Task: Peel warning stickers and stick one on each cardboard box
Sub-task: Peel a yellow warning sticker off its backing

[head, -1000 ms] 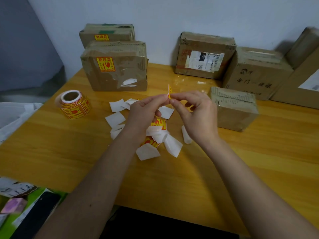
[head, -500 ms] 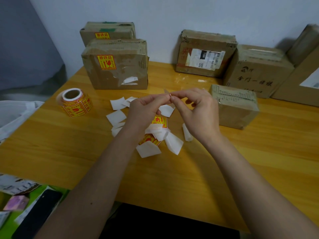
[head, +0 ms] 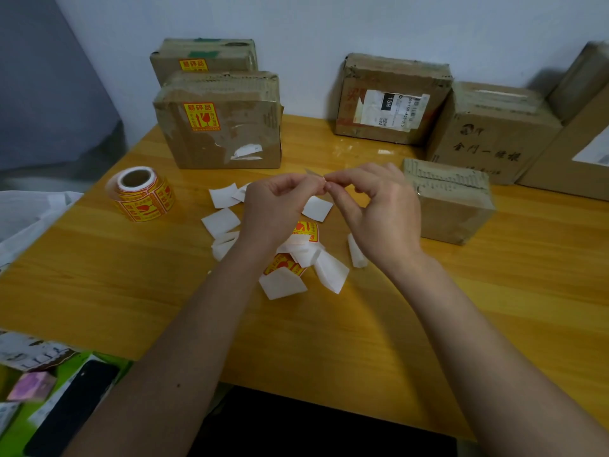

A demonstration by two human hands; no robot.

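Two bare hands, left hand [head: 280,206] and right hand [head: 379,209], pinch one sticker edge-on | its yellow face, visible earlier, has turned away | peeling continues, above yellow wooden table [head: 99,275] centre

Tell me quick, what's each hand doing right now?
Left hand: pinched shut on a small sticker piece, barely visible.
Right hand: fingertips pinched on the same piece.

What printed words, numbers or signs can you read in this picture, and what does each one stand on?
"易碎品": yellow sticker on the front left box.
"易碎品": sticker on the box behind.
"15H": white shipping label on the middle box; its smaller print is unreadable.
Handwriting on the right box: too blurred.
Sticker roll: print unreadable.
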